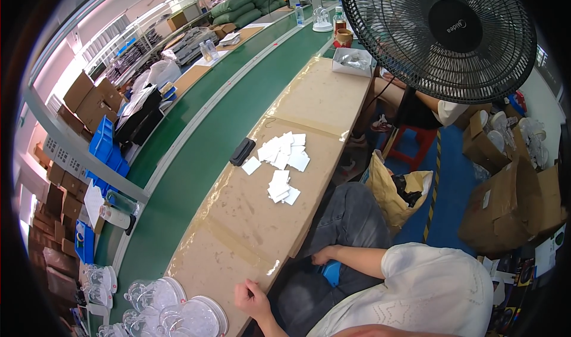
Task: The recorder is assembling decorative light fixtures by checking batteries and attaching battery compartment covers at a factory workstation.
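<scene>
Several clear plastic vessels with white bases [205, 316] sit left of our left hand [253, 299], loosely fisted over the brown worktop [208, 265]. We cannot tell whether our right hand [324, 255] grips the small blue object [331, 273] near it.

bright indoor light | glare on shiny tape [273, 268] (small white flecks) | fisheye-bent edges, blackened corners

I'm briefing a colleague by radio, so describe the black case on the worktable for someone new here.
Find the long tan worktable beside the green conveyor belt. Roughly midway along its belt-side edge lies a black oblong case, next to loose white squares. It alone is dark and rounded; they are flat and white.
</scene>
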`<state>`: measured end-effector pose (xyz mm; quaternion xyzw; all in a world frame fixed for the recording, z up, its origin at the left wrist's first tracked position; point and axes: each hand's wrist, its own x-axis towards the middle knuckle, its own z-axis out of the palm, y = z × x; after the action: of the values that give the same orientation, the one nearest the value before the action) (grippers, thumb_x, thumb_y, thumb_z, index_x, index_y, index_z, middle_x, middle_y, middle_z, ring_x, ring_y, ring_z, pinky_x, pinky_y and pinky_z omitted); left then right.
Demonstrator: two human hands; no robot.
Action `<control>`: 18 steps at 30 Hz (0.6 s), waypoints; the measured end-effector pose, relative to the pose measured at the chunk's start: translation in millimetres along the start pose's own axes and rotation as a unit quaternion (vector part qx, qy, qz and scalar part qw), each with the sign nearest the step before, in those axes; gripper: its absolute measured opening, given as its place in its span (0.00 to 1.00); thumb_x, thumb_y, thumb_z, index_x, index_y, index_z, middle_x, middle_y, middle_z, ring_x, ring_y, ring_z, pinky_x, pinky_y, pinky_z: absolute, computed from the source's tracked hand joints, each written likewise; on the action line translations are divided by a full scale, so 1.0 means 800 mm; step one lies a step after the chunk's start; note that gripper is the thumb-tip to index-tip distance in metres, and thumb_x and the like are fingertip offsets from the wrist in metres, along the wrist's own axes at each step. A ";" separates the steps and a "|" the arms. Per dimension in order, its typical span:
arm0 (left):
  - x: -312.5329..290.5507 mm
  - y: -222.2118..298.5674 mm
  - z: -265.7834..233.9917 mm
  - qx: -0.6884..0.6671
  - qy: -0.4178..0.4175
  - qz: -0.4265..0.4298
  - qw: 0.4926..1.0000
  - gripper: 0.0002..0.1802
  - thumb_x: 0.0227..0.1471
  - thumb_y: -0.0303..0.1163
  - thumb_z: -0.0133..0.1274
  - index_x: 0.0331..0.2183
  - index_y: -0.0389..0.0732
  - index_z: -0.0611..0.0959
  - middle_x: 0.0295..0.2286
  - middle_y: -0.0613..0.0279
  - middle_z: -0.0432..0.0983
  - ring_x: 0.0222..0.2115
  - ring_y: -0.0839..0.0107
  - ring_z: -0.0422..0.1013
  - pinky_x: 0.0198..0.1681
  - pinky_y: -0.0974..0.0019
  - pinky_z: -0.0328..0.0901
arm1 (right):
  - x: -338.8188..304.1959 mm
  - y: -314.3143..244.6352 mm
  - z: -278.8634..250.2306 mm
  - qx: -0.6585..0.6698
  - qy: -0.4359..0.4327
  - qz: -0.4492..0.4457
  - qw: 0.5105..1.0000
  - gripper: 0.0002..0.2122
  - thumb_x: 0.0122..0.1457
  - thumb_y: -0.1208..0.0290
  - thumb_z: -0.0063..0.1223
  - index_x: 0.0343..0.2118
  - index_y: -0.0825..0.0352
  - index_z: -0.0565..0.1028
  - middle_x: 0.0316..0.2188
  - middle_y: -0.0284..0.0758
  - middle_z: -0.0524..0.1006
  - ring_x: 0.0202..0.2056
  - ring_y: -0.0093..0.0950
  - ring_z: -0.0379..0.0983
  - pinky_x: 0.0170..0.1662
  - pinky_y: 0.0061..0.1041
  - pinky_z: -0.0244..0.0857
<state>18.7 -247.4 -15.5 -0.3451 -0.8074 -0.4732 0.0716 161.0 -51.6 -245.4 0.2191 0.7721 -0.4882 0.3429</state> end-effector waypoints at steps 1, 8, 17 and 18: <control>0.000 0.000 0.000 0.003 0.000 0.001 1.000 0.15 0.54 0.27 0.48 0.18 0.34 0.76 0.15 0.59 0.65 0.16 0.67 0.62 0.20 0.65 0.54 | -0.001 -0.002 -0.001 -0.005 -0.004 0.013 1.000 0.18 0.60 0.57 0.41 0.31 0.68 0.76 0.25 0.35 0.75 0.26 0.30 0.71 0.34 0.31 0.64; 0.000 0.003 0.000 0.005 -0.002 0.001 1.000 0.15 0.55 0.27 0.49 0.18 0.34 0.76 0.15 0.59 0.65 0.16 0.67 0.63 0.20 0.65 0.54 | -0.003 -0.004 -0.002 0.003 -0.017 0.028 0.999 0.18 0.61 0.56 0.39 0.32 0.68 0.75 0.27 0.34 0.76 0.28 0.29 0.71 0.37 0.31 0.64; -0.001 -0.001 -0.001 0.006 -0.002 0.000 1.000 0.15 0.55 0.27 0.49 0.18 0.34 0.76 0.16 0.59 0.66 0.16 0.67 0.63 0.20 0.65 0.54 | -0.014 -0.011 -0.005 -0.007 -0.011 0.040 0.999 0.19 0.61 0.56 0.39 0.36 0.68 0.76 0.29 0.34 0.77 0.30 0.29 0.72 0.38 0.31 0.64; -0.002 -0.002 -0.002 0.008 -0.002 0.000 1.000 0.15 0.55 0.27 0.49 0.18 0.34 0.76 0.16 0.59 0.66 0.16 0.67 0.63 0.20 0.65 0.54 | -0.016 -0.014 -0.005 -0.007 -0.012 0.039 0.999 0.19 0.61 0.56 0.39 0.36 0.68 0.76 0.29 0.34 0.77 0.30 0.29 0.72 0.38 0.31 0.64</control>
<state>18.3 -249.5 -16.5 -0.3453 -0.8114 -0.4661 0.0727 160.8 -52.7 -228.4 0.2403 0.7621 -0.4719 0.3725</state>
